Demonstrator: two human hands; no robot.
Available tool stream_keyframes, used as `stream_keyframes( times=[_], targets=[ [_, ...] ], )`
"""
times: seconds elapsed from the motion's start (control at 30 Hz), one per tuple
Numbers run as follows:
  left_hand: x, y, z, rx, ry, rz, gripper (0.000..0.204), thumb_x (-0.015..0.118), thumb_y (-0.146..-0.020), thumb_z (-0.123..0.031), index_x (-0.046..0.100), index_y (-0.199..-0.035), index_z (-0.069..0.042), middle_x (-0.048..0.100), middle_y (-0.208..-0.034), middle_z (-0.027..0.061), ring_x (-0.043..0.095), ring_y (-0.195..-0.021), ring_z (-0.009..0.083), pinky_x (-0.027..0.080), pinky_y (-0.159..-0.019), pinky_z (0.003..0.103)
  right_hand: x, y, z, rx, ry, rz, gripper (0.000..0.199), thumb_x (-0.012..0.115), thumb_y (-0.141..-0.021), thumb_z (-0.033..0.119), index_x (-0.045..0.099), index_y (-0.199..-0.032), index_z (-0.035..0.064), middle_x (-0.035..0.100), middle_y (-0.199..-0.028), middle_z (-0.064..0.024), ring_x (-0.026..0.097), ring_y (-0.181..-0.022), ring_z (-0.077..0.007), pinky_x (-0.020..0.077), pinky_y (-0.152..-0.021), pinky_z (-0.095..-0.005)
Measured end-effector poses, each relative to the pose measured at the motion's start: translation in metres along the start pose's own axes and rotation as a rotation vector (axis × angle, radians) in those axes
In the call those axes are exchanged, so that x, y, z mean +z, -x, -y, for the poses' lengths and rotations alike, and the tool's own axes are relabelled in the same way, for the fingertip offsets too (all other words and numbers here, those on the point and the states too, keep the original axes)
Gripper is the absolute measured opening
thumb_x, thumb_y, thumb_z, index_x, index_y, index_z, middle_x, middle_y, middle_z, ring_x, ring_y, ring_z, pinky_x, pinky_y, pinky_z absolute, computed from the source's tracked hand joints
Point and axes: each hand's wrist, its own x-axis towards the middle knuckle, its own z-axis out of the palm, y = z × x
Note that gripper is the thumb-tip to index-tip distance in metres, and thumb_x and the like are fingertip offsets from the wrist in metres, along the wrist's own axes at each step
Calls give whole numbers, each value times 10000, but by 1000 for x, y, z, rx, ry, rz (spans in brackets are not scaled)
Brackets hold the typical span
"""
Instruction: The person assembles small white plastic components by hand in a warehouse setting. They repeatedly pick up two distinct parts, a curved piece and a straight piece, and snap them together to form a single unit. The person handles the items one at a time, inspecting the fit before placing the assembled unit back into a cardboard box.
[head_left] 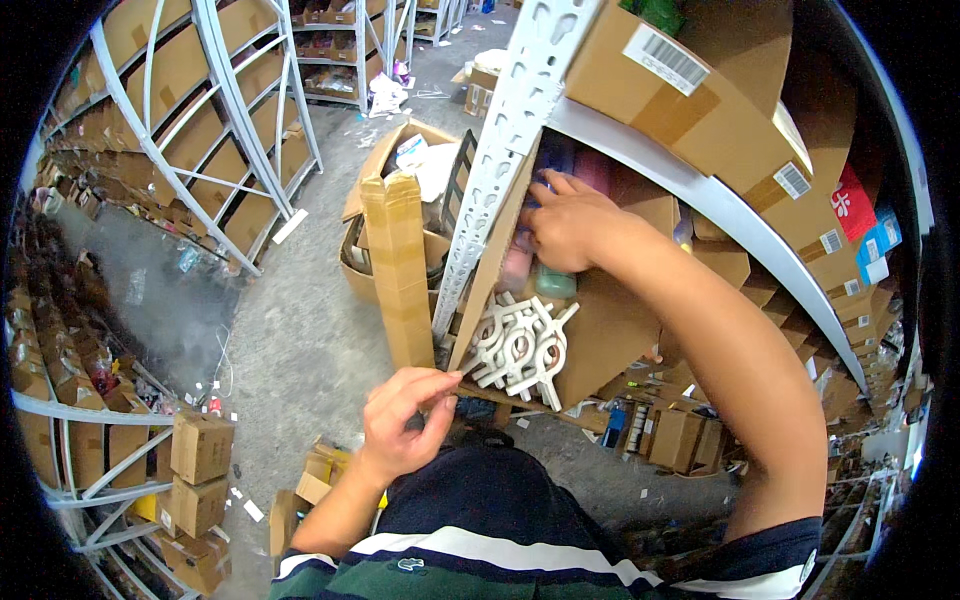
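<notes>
My right hand (pixel 565 222) reaches into an open cardboard bin (pixel 610 340) on the shelf. Its fingers are bent and apart, over pink and green cylindrical things; the fingertips are partly in shadow, and no held thing shows. Just below the hand lie a green cylinder (pixel 556 283) and a pink one (pixel 515 268). Nearer to me in the bin is a pile of white looped, branching pieces (pixel 520 348). At the bin's near left corner is my left hand (pixel 405 420), fingers curved, thumb apart, fingertips at the cardboard edge, nothing visible in it.
A perforated metal post (pixel 490 170) stands left of the bin. Beside it, a tall taped carton (pixel 397 270) leans by an open box (pixel 410 150) of mixed goods. Labelled cartons (pixel 690 90) fill the shelf above. Stacked boxes (pixel 202 445) and shelving (pixel 215 110) stand left.
</notes>
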Motion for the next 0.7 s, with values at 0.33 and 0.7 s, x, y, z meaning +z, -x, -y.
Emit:
stream_keyframes(
  times=[0.33,0.7],
  targets=[
    [-13,8,20,-106,31,-25,267,634,-760,91,642,-1018,22,651,-878,116,595,-716,174,483,-656,274,20,-57,-2,90,192,174,487,433,-891,305,546,-1331,131,399,-1466,-105,322,-1372,-269,229,-1112,-465],
    [-3,-4,7,-78,47,85,273,643,-738,100,648,-1002,27,650,-914,131,607,-738,184,491,-677,281,-28,39,2,52,-136,-306,462,561,-819,183,534,-1220,-46,534,-1231,-203,464,-1202,-361,349,-1034,-460]
  ],
)
